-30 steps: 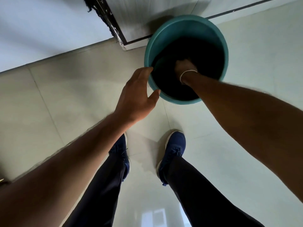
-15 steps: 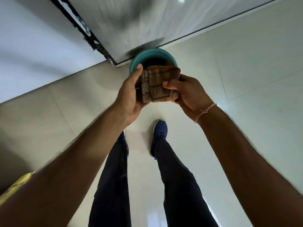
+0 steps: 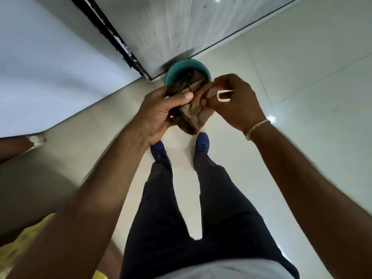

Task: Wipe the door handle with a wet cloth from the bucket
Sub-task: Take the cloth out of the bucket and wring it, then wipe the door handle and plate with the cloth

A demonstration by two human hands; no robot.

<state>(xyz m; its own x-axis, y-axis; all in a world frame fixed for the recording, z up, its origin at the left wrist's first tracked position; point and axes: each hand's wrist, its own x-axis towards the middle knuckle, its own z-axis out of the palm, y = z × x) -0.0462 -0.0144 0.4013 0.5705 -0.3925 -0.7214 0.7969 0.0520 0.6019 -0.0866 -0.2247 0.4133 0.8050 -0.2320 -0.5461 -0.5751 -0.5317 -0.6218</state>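
Above the bucket, the left hand clamps the cloth; the right hand pinches its edge. Wring firmly so drips fall into the bucket.

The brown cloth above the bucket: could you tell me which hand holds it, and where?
Both. The left hand grips the cloth at its left side, thumb on top; the right hand pinches its upper right part.

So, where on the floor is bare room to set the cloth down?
Bare tiles lie right of the bucket and right shoe, below the door. Left of the left shoe is free too. Between the shoes it is narrow.
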